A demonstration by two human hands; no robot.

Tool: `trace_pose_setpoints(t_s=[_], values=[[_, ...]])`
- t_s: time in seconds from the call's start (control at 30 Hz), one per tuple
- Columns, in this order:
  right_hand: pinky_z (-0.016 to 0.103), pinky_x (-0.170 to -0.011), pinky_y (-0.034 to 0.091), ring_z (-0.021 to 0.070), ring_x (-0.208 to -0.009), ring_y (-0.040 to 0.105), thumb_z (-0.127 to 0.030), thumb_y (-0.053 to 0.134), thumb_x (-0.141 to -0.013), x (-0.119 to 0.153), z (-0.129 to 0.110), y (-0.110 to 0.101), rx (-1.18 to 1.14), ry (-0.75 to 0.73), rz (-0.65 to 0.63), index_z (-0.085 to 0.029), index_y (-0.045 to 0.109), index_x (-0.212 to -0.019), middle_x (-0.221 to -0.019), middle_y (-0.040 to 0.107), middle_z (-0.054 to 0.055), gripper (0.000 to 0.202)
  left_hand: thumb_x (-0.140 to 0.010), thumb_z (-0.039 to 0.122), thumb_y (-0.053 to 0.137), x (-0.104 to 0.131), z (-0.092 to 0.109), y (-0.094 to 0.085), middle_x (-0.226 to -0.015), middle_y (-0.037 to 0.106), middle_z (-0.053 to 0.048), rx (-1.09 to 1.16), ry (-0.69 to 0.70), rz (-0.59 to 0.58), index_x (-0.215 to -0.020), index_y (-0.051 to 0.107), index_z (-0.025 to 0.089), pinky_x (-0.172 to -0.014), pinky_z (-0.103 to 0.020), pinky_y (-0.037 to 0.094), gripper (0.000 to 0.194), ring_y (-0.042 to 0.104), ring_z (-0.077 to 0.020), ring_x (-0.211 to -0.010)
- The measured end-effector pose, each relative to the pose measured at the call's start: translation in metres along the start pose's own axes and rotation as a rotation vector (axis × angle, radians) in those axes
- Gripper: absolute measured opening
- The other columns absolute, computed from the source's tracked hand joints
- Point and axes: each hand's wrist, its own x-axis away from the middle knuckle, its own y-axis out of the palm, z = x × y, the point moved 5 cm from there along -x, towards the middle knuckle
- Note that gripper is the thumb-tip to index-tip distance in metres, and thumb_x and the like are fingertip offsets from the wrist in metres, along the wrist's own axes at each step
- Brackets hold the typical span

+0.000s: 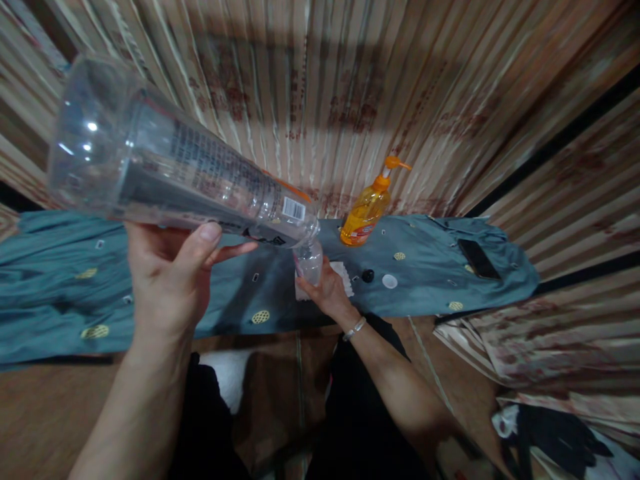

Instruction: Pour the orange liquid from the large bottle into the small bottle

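Left of the orange pump bottle (pixel 365 215), a large clear plastic bottle (pixel 200 177) is being gripped and tilted by the left hand (pixel 165 277), a small clear bottle (pixel 311 269) being clasped beneath its mouth by the right hand (pixel 331 291), steady alignment being needed!

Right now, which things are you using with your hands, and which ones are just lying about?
In use:
- big clear bottle, tilted in the left hand
- small clear bottle at its mouth, in the right hand

Lying about or standing by:
- orange pump bottle
- black phone
- small black cap and white lid, maybe from the bottles
- white cloth
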Motion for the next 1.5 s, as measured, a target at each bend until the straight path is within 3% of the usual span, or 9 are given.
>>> trace_pose_setpoints(t_s=[0.23, 0.63, 1.03, 1.23, 1.5], values=[[0.042, -0.089, 0.05, 0.0287, -0.105, 0.062, -0.036, 0.065, -0.078, 0.0004, -0.0016, -0.0008, -0.017, -0.025, -0.005, -0.015, 0.04, -0.127, -0.112, 0.064, 0.014, 0.059, -0.054, 0.024, 0.083, -0.0003, 0.0013, 0.0027, -0.087, 0.067, -0.001, -0.002, 0.001, -0.014, -0.092, 0.059, 0.028, -0.052, -0.045, 0.063, 0.046, 0.067, -0.0212, -0.074], [0.044, -0.09, 0.051, 0.0302, -0.108, 0.061, -0.035, 0.065, -0.077, 0.0002, -0.0014, -0.0013, -0.005, -0.02, 0.004, -0.013, 0.041, -0.127, -0.112, 0.064, 0.016, 0.06, -0.056, 0.02, 0.081, -0.0001, 0.0022, 0.002, -0.087, 0.068, -0.001, 0.012, -0.003, -0.018, -0.087, 0.061, 0.025, -0.054, -0.045, 0.064, 0.037, 0.068, -0.0211, -0.075], [0.043, -0.09, 0.051, 0.0286, -0.106, 0.062, -0.039, 0.064, -0.079, 0.0011, -0.0007, -0.0018, -0.009, -0.031, 0.003, -0.015, 0.041, -0.128, -0.113, 0.064, 0.014, 0.059, -0.046, 0.006, 0.084, -0.0028, -0.0045, 0.0, -0.078, 0.071, -0.001, -0.049, 0.097, -0.003, -0.097, 0.061, 0.023, -0.055, -0.041, 0.063, 0.058, 0.068, -0.0191, -0.068], [0.044, -0.09, 0.051, 0.0286, -0.105, 0.062, -0.039, 0.065, -0.078, 0.0011, -0.0011, -0.0024, -0.012, -0.035, 0.008, -0.017, 0.04, -0.128, -0.111, 0.064, 0.013, 0.06, -0.046, 0.01, 0.085, -0.0026, -0.004, 0.0011, -0.084, 0.071, -0.001, -0.069, 0.081, 0.006, -0.082, 0.063, 0.02, -0.056, -0.039, 0.064, 0.043, 0.068, -0.0181, -0.07], [0.042, -0.089, 0.05, 0.0285, -0.105, 0.062, -0.037, 0.065, -0.078, 0.0014, -0.0036, -0.0033, -0.011, -0.022, -0.006, -0.013, 0.041, -0.127, -0.11, 0.064, 0.015, 0.059, -0.044, 0.01, 0.086, -0.0038, -0.0047, -0.0001, -0.083, 0.07, -0.003, -0.059, 0.087, 0.027, -0.086, 0.063, 0.019, -0.052, -0.038, 0.064, 0.049, 0.068, -0.0187, -0.067]])
